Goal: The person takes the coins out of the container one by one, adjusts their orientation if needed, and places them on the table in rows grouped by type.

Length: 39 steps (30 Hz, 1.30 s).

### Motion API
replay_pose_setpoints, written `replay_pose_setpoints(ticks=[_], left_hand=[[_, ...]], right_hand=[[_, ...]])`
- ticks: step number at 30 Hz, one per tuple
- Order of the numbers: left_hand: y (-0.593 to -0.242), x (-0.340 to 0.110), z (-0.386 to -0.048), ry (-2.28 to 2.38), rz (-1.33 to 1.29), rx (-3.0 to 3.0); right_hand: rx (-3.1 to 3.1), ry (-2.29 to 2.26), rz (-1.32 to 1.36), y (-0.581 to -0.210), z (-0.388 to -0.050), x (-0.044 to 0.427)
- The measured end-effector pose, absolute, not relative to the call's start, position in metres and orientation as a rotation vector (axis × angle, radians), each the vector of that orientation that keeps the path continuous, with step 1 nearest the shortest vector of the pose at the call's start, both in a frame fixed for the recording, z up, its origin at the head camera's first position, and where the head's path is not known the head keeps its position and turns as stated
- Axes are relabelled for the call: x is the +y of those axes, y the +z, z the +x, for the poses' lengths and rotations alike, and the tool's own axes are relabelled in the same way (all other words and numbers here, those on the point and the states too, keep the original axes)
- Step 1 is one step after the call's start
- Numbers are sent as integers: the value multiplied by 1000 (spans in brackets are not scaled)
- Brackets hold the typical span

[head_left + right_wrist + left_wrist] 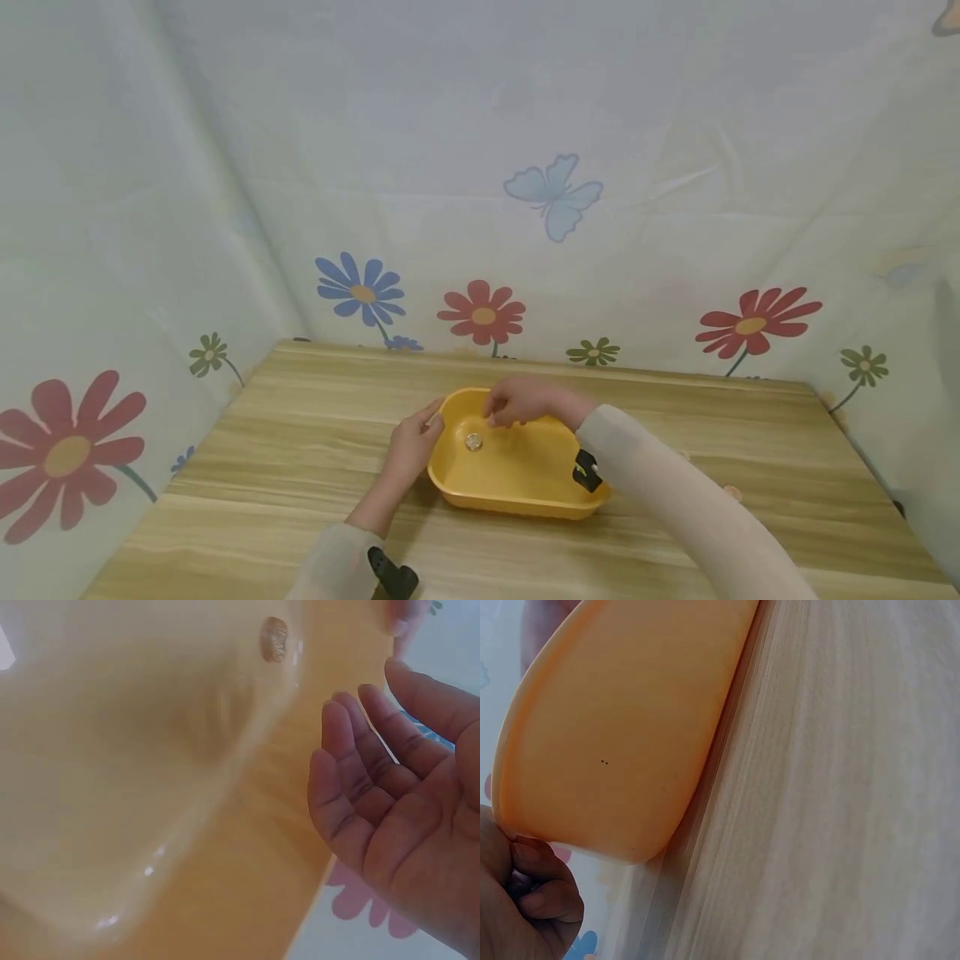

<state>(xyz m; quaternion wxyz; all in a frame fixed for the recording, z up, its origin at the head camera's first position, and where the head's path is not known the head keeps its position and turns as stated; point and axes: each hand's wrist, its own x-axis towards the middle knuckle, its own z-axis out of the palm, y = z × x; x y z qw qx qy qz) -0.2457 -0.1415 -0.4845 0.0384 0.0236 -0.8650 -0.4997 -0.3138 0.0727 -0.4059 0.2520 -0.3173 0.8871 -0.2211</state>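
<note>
Yellow basin [517,477] rests on the worktop [315,408], a round disc [473,442] lying inside near the left hand [411,443], whose fingers grip the basin's end. Steady it there while the right hand [522,400], fingers loosely curved and apparently empty, works low inside.

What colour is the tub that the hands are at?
The tub is yellow, a bit orangey. The head view shows it best.
</note>
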Motion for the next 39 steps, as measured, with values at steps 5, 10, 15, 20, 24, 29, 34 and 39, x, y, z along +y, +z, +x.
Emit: replay_pose_setpoints(ticks=[5, 10, 15, 20, 24, 29, 34, 39], left_hand=[[-483, -141, -247, -1555, 74, -2650], [-481, -140, -246, -1552, 62, -2635], [-482, -141, -245, -1528, 33, -2623], [-482, -141, -244, -1546, 42, -2615], [-483, -141, -243, -1551, 37, -2611], [-484, -140, -243, -1561, 33, -2615], [-483, -140, -243, -1562, 32, -2608], [-482, -141, -243, -1569, 32, -2604]], right_hand=[[2435, -603, -857, -418, -314, 64], [2464, -601, -920, -432, -315, 58], [2488, -626, -898, -443, -313, 55], [2497, -658, -892, -446, -312, 51], [2512, -676, -890, -450, -312, 49], [2522, -709, -898, -458, -311, 48], [2523, -737, -915, -461, -312, 47], [2554, -711, -933, -461, -311, 46]])
